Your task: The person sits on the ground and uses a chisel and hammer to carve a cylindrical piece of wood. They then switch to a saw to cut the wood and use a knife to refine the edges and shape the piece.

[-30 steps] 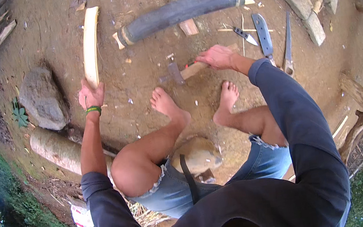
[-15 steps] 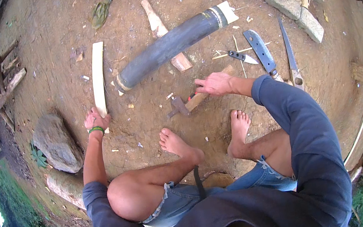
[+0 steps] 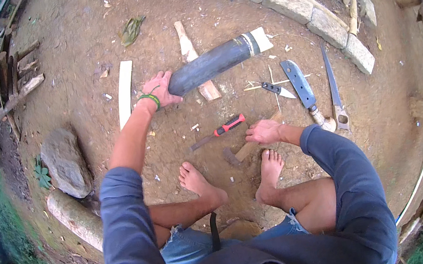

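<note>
My left hand (image 3: pixel 161 89), with a green band at the wrist, is closed around the near left end of a thick dark tube (image 3: pixel 210 66) and hides that end. Pale bands ring the tube's far end, where a pale piece sticks out. Beneath the tube, crosswise, lies a pale wooden mallet-like stick (image 3: pixel 186 43). My right hand (image 3: pixel 264 132) is at the wooden handle of a hammer (image 3: pixel 232 156), its fingers seemingly around it, in front of my feet. Just beyond the hammer lies a chisel (image 3: pixel 229 124) with a red and black handle. A flat pale strip (image 3: pixel 125 93) rests left of my left hand.
On the right lie a small knife (image 3: pixel 277 89), a broad cleaver (image 3: pixel 300 83) and a handsaw (image 3: pixel 334 86). A curved stone border (image 3: pixel 290 2) runs across the far right. At left are a large rock (image 3: pixel 65 162), a log (image 3: pixel 75 218) and stacked wood (image 3: pixel 7 80).
My left hand has left the pale strip and moved right onto the dark tube, whose near end has shifted. My right hand and the hammer have come nearer to me, away from the chisel.
</note>
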`<state>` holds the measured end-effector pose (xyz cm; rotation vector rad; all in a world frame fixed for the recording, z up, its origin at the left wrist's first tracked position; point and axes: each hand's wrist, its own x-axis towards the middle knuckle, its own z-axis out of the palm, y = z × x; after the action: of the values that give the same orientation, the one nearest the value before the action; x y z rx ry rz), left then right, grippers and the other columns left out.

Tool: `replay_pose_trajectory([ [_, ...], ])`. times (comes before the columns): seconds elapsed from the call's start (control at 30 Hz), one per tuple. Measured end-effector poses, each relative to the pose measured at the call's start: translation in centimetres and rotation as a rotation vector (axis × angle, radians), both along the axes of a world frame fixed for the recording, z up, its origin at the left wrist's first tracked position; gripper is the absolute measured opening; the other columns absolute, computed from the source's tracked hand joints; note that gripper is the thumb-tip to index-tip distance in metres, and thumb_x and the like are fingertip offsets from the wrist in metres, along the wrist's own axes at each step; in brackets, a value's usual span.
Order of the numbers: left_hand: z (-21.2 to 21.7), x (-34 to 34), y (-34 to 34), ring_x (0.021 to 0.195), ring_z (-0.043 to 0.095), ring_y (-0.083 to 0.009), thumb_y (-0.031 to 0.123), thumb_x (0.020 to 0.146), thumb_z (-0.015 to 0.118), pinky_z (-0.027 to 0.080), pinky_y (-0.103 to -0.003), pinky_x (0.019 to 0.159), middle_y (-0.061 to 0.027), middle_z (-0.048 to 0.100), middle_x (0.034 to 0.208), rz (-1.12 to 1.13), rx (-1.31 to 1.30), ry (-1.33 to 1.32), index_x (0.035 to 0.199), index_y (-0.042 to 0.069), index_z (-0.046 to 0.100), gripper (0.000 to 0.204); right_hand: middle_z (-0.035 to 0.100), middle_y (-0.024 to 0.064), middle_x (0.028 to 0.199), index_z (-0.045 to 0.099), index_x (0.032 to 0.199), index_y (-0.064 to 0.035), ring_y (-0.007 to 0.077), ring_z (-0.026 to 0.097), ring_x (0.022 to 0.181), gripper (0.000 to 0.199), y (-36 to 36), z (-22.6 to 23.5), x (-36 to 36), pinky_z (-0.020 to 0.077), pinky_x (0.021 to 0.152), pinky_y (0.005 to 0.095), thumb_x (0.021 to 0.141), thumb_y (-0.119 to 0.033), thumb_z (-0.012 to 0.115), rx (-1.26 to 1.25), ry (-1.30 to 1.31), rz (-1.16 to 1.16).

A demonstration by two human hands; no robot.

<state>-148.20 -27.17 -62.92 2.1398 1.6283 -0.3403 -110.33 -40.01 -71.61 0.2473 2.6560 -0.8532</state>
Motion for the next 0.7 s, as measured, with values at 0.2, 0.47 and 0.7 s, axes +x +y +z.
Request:
replay_pose_trajectory([
  [0.2, -3.3, 1.6, -3.4, 0.111, 0.057, -0.0395, 0.032, 0.055, 0.087, 0.05, -0.045, 0.094, -0.0192, 0.056, 0.118, 0.168, 0.197, -0.051, 0.135, 0.006, 0.044, 0.095, 0.052, 0.0114, 0.118, 0.062, 0.113, -0.0117, 0.0265, 0.05, 0.117, 0.032, 0.1, 2.6, -2.6, 0.039, 0.097, 0.0431, 0.083, -0.023, 0.064, 0.244, 0.415, -0.137],
  [0.47, -3.7, 5.9, -10.8, 0.112, 0.056, -0.0375, 0.026, 0.056, 0.086, 0.051, -0.045, 0.093, -0.0169, 0.054, 0.12, 0.5, 0.281, -0.075, 0.141, 0.01, 0.038, 0.099, 0.058, 0.0128, 0.111, 0.06, 0.112, -0.0085, 0.0273, 0.061, 0.103, 0.026, -0.5, -0.7, -5.7, 0.0497, 0.082, 0.0399, 0.09, -0.022, 0.055, 0.366, 0.065, -0.168],
  [0.7, -3.0, 6.1, -14.7, 0.114, 0.055, -0.0365, 0.021, 0.055, 0.089, 0.049, -0.044, 0.096, -0.014, 0.053, 0.128, 0.553, 0.332, -0.115, 0.144, 0.009, 0.034, 0.105, 0.063, 0.0154, 0.103, 0.061, 0.111, -0.0045, 0.0329, 0.065, 0.094, 0.023, 0.5, 1.8, -2.2, 0.0554, 0.073, 0.0467, 0.094, -0.015, 0.051, 0.391, -0.05, -0.229],
])
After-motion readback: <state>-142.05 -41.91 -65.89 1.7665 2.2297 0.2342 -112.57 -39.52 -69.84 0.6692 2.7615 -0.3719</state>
